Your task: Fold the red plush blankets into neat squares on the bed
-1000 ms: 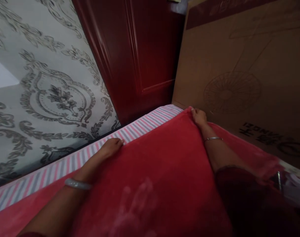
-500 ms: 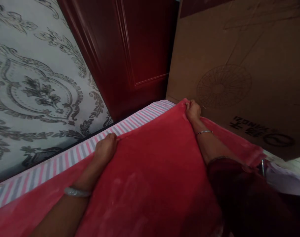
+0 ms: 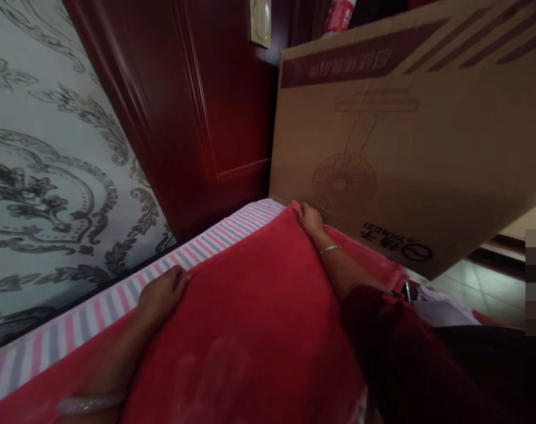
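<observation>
A red plush blanket (image 3: 250, 306) covers most of the lower view, folded over with its far edge lying along a striped sheet (image 3: 206, 243). My left hand (image 3: 162, 294) is closed on the near-left part of that edge, its fingertips partly hidden. At the far corner of the blanket, my right hand (image 3: 310, 219) pinches the cloth between thumb and fingers. Pink, grey and white stripes of the sheet show between the blanket and the wall.
Patterned wallpaper (image 3: 51, 194) rises on the left. Beyond the bed stands a dark red door panel (image 3: 232, 100). A large cardboard box (image 3: 426, 153) leans close to my right hand. Whitish cloth (image 3: 444, 306) lies at the right, above floor tiles (image 3: 483, 294).
My view has tilted up and turned right, showing more of the box and door. Both hands stay at the blanket's edge; my left hand's grip looks looser than before.
</observation>
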Demonstrator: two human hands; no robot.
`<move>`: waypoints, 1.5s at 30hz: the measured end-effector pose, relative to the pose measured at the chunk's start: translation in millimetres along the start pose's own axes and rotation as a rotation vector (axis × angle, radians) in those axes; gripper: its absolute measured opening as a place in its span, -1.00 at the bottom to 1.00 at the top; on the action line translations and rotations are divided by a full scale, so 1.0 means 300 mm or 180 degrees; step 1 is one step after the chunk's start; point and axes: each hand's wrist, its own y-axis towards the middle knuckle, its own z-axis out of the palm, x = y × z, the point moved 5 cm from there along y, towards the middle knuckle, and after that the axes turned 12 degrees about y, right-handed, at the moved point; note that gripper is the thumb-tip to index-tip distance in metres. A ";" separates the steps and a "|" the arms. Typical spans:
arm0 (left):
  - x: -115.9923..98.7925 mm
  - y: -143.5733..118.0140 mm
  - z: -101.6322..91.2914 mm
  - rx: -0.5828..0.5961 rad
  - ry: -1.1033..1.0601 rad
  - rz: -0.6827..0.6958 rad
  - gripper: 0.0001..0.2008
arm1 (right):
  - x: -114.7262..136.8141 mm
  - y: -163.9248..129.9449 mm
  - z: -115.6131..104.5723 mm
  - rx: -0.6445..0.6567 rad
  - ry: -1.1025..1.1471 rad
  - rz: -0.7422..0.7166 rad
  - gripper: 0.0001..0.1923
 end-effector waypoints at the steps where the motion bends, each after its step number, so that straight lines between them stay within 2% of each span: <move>1: -0.002 0.000 -0.001 -0.0041 -0.0035 0.0025 -0.59 | 0.008 -0.016 -0.011 0.0041 -0.0044 -0.0015 -0.57; 3: -0.006 -0.001 -0.008 -0.0114 -0.0069 0.0072 -0.60 | 0.020 -0.068 -0.037 0.0092 -0.0146 -0.0018 -0.49; 6: -0.012 -0.005 -0.030 -0.0197 -0.0077 0.0134 -0.62 | 0.029 -0.199 -0.067 0.0297 -0.0365 -0.0173 -0.36; 9: -0.020 -0.010 -0.051 -0.0242 -0.0052 0.0183 -0.64 | 0.012 -0.355 -0.075 0.0745 -0.0519 -0.0350 -0.38; 11: -0.028 -0.011 -0.059 -0.0255 -0.0009 0.0258 -0.64 | -0.020 -0.432 -0.091 0.0949 -0.0538 -0.0249 -0.38; 18: -0.057 -0.038 -0.099 -0.0273 0.0262 0.0465 -0.57 | -0.145 -0.525 -0.255 0.0990 -0.0663 0.0210 -0.46; 21: -0.110 -0.139 -0.124 -0.0705 0.0545 0.0727 -0.51 | -0.191 -0.580 -0.311 0.0918 -0.0700 0.0321 -0.47; 23: -0.191 -0.258 -0.115 -0.0878 0.0453 0.1187 -0.46 | -0.206 -0.625 -0.326 0.0862 -0.0703 0.0322 -0.46; 25: -0.296 -0.401 -0.078 -0.0714 0.0140 0.1732 -0.45 | -0.206 -0.670 -0.328 0.0824 -0.0676 0.0252 -0.45; 28: -0.451 -0.616 0.003 -0.0196 -0.0158 0.2573 -0.40 | -0.189 -0.728 -0.321 0.0787 -0.0591 -0.0059 -0.44; 31: -0.521 -0.739 0.058 -0.0115 -0.0170 0.2716 -0.37 | -0.188 -0.764 -0.323 0.0824 -0.0577 -0.0218 -0.46; 36: -0.523 -0.773 0.073 -0.0145 -0.0132 0.2635 -0.35 | -0.154 -0.813 -0.350 0.0752 -0.0533 -0.0217 -0.47; 39: -0.541 -0.768 0.046 -0.0227 -0.0191 0.2531 -0.36 | -0.083 -0.887 -0.339 0.0758 -0.0361 -0.0565 -0.45; 42: -0.588 -0.776 0.042 -0.0230 0.0000 0.2465 -0.35 | -0.039 -0.976 -0.308 0.0988 -0.0281 -0.0883 -0.44; 45: -0.617 -0.790 0.069 -0.0095 0.0191 0.2427 -0.32 | -0.040 -1.018 -0.297 0.1196 -0.0332 -0.0809 -0.46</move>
